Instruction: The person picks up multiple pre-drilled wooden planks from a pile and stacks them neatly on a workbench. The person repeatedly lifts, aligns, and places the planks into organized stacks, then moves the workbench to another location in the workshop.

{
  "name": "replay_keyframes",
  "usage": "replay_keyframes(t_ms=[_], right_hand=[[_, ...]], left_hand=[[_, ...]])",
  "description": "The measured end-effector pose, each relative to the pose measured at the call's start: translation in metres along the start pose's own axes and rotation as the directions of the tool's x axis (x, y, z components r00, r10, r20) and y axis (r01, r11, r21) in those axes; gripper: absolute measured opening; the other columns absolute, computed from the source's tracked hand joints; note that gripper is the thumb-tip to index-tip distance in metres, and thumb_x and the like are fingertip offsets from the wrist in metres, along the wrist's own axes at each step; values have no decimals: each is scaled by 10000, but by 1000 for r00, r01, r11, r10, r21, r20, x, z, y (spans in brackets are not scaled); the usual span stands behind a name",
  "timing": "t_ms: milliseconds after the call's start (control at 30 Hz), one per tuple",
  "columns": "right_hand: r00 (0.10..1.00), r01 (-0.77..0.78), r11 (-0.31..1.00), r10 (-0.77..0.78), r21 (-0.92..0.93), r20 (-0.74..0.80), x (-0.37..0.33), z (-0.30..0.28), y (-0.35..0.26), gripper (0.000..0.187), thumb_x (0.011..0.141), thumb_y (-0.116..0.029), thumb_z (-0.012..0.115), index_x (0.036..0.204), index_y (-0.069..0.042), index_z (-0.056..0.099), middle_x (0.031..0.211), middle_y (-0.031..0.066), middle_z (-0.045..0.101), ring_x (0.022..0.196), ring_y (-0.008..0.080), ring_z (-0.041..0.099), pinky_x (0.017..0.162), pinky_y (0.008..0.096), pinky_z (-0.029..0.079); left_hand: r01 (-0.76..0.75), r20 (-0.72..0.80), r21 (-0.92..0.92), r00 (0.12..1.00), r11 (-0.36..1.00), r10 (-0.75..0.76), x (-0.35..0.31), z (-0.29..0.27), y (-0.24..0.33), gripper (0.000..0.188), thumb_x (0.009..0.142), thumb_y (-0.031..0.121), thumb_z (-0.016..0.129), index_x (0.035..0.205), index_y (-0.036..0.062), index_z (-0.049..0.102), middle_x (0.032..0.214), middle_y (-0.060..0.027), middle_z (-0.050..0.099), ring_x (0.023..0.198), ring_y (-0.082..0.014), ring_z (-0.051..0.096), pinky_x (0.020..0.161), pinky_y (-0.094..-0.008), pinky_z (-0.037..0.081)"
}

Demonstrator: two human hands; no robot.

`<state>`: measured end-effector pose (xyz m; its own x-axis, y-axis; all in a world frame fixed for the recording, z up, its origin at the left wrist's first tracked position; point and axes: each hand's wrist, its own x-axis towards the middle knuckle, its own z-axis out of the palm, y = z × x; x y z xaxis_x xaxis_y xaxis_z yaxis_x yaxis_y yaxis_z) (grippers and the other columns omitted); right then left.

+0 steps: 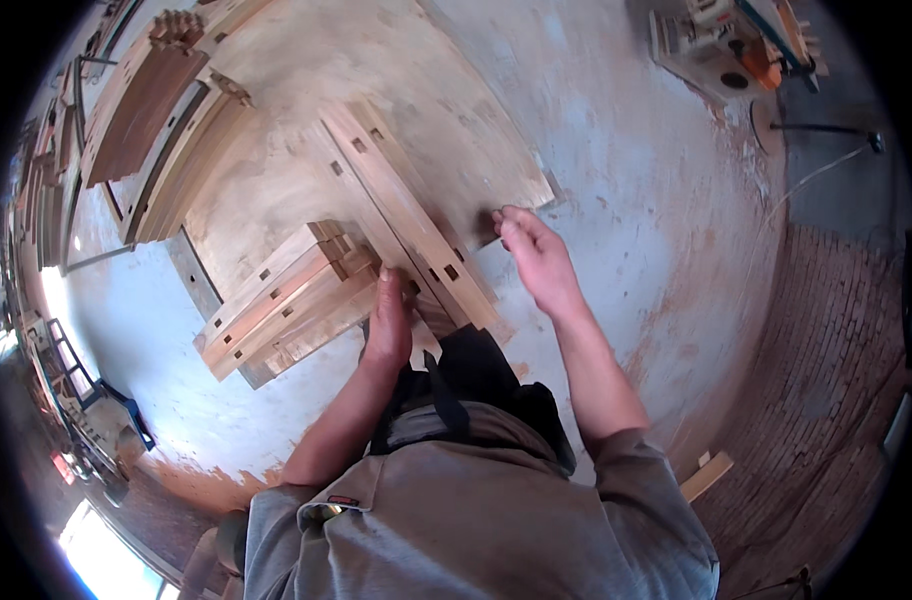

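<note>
Two long wooden rails [406, 200] with rectangular mortise holes lie side by side, running away from my body. Their near ends reach my dark apron. My left hand [388, 325] is upright between these rails and a shorter stack of mortised wooden pieces [286, 295]. Its thumb points away from me beside the stack's end, and its other fingers are mostly hidden. To the right of the rails, my right hand [541, 262] is raised with curled fingers, near the edge of a flat sheet [476, 120]. Whether anything is between those fingers is hidden.
Stacks of wooden pieces [146, 110] lie at the far left on the pale, worn surface [636, 180]. A machine with an orange part [761, 70] stands at the far right. A brick area [806, 340] borders the right side, with a wood offcut [708, 476] near my right elbow.
</note>
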<state>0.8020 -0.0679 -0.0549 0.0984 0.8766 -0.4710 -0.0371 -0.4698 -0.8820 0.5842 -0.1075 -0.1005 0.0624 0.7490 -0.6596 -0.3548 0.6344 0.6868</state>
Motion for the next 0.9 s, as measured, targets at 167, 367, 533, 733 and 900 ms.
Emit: replay_keyframes(t_ms=[167,367,533,733,900], right_hand=[[974,-121,989,101,89,202,27,-8,54,477,990,-354,416,1259,30,504,1244,107,557,1134,169,506,985,321,379],[957,-84,983,34,163,287,19,19,60,619,985,-398,367,1376,80,329,1429,227,361,1360,277,304,1114,330,217],[938,-94,976,20,198,347,18,21,69,642,993,-393,328,1399,99,256,1464,252,283,1385,291,248,1127,337,188],[948,33,996,-56,78,313,-14,32,71,639,997,-398,315,1406,89,252,1465,228,293,1387,289,240,1129,345,185],[947,-186,956,114,225,299,-39,39,69,645,993,-438,307,1420,44,258,1453,192,321,1361,264,284,1124,367,204]], left_hand=[[-11,-84,-127,996,992,0,5,22,8,416,976,448,414,1189,94,467,1137,-31,498,1121,-159,434,1001,-322,318],[-12,37,-160,999,987,18,11,16,-4,590,968,485,388,1359,44,370,1318,-97,462,1228,-213,417,1044,-352,317],[-51,107,-119,992,992,64,4,18,4,599,975,476,370,1367,23,357,1339,-107,457,1241,-218,417,1059,-359,308],[14,136,-128,991,992,4,-9,-12,-16,560,984,462,365,1322,20,429,1274,-68,495,1164,-161,434,1006,-306,320],[34,152,94,987,995,-48,-42,-11,7,615,995,466,314,1426,28,275,1376,-104,414,1276,-205,369,1080,-330,266]])
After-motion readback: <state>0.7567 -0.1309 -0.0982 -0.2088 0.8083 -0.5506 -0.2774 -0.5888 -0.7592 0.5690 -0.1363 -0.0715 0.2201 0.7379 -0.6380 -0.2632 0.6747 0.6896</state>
